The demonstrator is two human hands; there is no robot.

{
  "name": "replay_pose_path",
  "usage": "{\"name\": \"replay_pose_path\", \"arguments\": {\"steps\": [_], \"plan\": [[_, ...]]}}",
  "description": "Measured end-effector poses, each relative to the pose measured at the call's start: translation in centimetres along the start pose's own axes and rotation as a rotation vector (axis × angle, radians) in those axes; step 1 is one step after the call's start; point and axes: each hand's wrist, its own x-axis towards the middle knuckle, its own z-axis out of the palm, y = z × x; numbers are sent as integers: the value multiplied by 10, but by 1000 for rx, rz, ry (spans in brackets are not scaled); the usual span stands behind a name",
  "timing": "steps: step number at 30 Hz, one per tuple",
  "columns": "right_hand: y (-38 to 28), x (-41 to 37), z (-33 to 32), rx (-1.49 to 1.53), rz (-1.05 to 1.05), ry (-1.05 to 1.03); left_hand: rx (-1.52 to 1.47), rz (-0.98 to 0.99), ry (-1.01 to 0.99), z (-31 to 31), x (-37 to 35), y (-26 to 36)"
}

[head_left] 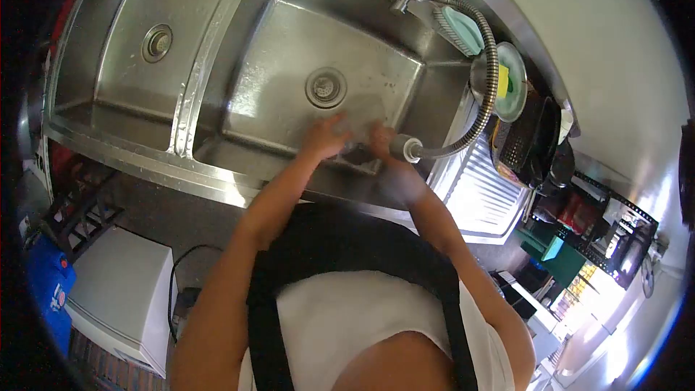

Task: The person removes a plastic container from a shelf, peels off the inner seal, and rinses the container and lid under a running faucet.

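Observation:
Both hands are low in the right basin of a steel sink (289,36), near its front wall. My left hand (329,136) has its fingers spread apart, with nothing clearly in them. My right hand (381,142) is a short way to the right, partly covered by the white spray head (405,148) hanging from a coiled metal hose (492,65). Between the hands is a blurred, see-through patch; I cannot tell whether it is water or a clear object. Beyond the fingers lies the round drain (326,87).
A second basin (123,72) adjoins on the left behind a steel divider (206,58). At the back right are a faucet (400,0), a teal item in a rack (463,29), a metal bowl (514,101) with a yellow sponge (502,81), and a dark basket (525,127). A ridged drainboard (481,192) stands right.

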Motion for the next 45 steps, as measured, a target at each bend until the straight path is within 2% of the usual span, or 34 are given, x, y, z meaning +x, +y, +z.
{"name": "replay_pose_path", "arguments": {"steps": [2,3,5,8,9,11,12,14,15,17,18,20,21,23,24,26,27,29,30,33,35,38,41,42,44,45], "plan": [[5,7,-9,-442,-421,93,150,-37,62,1,-4,6],[7,8,-12,-445,-423,89,145,-40,62,2,-2,4],[6,7,-18,-323,-256,33,37,36,55,10,4,-10],[6,13,-31,-139,-6,-36,34,87,99,19,7,-14],[34,29,-5,-26,24,-85,41,86,110,9,6,-9],[93,61,49,197,100,-174,63,-41,10,-4,-2,7],[92,54,50,195,102,-175,60,-42,8,1,4,1],[72,22,50,-80,-620,322,5,72,71,18,12,-21],[53,13,37,-79,-618,318,3,69,68,14,8,-15],[12,6,5,-191,-190,-21,5,1,10,-7,-2,9],[9,9,5,-189,-192,-21,7,0,11,-8,-2,8],[3,20,4,-19,72,-84,34,29,69,-5,-2,2],[3,23,0,-17,71,-84,36,29,69,-2,-1,0],[4,26,-21,-272,-64,-177,51,69,131,6,0,-4],[20,35,-7,-267,-64,-171,57,73,132,5,1,-5],[84,59,51,10,-282,-88,134,61,113,2,-2,6],[67,47,42,7,-285,-87,132,63,117,2,-1,6],[-6,5,7,-255,-201,141,23,58,104,-1,1,0],[-14,2,-1,-251,-198,137,25,54,100,0,1,-6],[-23,7,-27,-270,-262,110,-67,124,98,-3,0,-6],[-23,26,-43,-130,-10,-127,-54,-88,-38,-30,-18,29],[-12,39,-36,-142,18,-4,52,9,22,-17,-9,17],[-16,37,-55,-161,54,-27,-8,-12,4,-17,-11,17],[-22,31,-57,-162,49,-26,-8,-13,9,-21,-12,21],[-27,15,-50,-71,-185,-76,-75,-72,-86,-33,-20,31],[-31,15,-48,-69,-186,-82,-75,-79,-86,-26,-16,19]]}}
